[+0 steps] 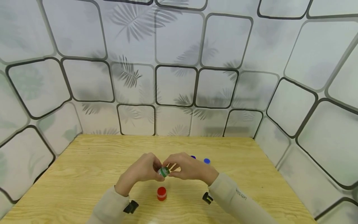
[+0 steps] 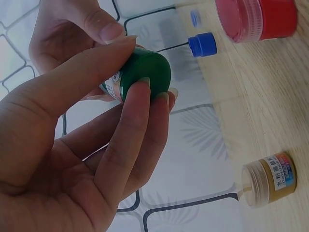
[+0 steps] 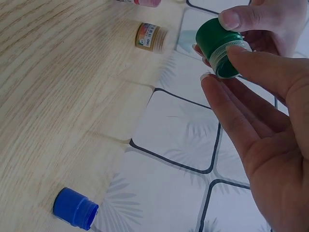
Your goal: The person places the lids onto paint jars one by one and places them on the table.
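Both hands meet over the table at a small green paint jar (image 1: 164, 171), tilted on its side. My left hand (image 1: 146, 168) holds its green body between thumb and fingers; a white label shows partly in the left wrist view. On the clear ridged lid (image 3: 231, 50) lies the thumb of my right hand (image 1: 185, 166), its fingertips at the opposite side of the rim. A red paint jar (image 1: 161, 193) stands on the table just in front of the hands.
An ochre paint jar (image 2: 270, 179) with a clear lid stands on the wooden table (image 1: 112, 146). Beyond the right hand are a blue paint jar (image 1: 207, 161) and a second blue item (image 1: 193, 156), partly hidden. Patterned panels (image 1: 176, 84) enclose the back and sides.
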Demonstrator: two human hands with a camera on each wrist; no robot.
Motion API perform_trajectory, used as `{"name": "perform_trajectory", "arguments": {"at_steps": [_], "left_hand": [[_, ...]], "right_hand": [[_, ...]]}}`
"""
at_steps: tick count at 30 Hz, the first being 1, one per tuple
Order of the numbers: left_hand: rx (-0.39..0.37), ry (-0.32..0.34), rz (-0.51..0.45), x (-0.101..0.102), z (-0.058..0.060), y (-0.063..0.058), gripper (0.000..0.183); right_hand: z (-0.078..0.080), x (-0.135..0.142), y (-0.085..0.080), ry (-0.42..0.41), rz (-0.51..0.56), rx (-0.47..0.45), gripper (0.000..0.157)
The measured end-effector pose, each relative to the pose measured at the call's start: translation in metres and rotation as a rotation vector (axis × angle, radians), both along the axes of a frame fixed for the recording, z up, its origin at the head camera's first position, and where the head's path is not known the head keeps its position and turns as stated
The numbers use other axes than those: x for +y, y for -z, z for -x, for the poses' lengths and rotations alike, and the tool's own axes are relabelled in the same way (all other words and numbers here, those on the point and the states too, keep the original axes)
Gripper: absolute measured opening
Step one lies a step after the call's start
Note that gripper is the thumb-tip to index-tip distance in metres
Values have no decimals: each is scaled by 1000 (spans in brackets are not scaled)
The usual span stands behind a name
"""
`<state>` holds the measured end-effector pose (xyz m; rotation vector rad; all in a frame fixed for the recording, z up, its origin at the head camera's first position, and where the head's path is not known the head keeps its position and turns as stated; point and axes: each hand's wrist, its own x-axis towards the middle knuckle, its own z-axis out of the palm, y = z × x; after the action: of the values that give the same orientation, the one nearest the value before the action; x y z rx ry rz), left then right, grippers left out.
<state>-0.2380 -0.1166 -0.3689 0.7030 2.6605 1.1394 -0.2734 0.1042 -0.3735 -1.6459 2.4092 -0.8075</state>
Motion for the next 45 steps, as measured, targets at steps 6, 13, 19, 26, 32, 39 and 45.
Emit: {"name": "perform_trajectory", "arguments": {"at_steps": [6, 13, 19, 26, 32, 39, 45], "left_hand": [[3, 21, -7, 0, 2, 2, 13], [13, 26, -4, 1, 1, 2, 11], [18, 22, 2, 3, 1, 1, 11], [9, 23, 4, 4, 1, 1, 10], [19, 37, 7, 4, 1, 1, 10], [15, 33, 10, 5, 1, 0, 11], [4, 14, 17, 5, 2, 2, 11]], "right_hand": [[-1, 1, -1, 1, 2, 26, 27], [-1, 1, -2, 24, -22, 26, 26], [0, 1, -2, 44, -41, 35, 24], [0, 0, -2, 54, -47, 39, 22], [0, 0, -3, 66, -54, 48, 18], [2, 0, -1, 68, -59, 30, 22], [3, 2, -1, 85, -80, -1, 34]]}}
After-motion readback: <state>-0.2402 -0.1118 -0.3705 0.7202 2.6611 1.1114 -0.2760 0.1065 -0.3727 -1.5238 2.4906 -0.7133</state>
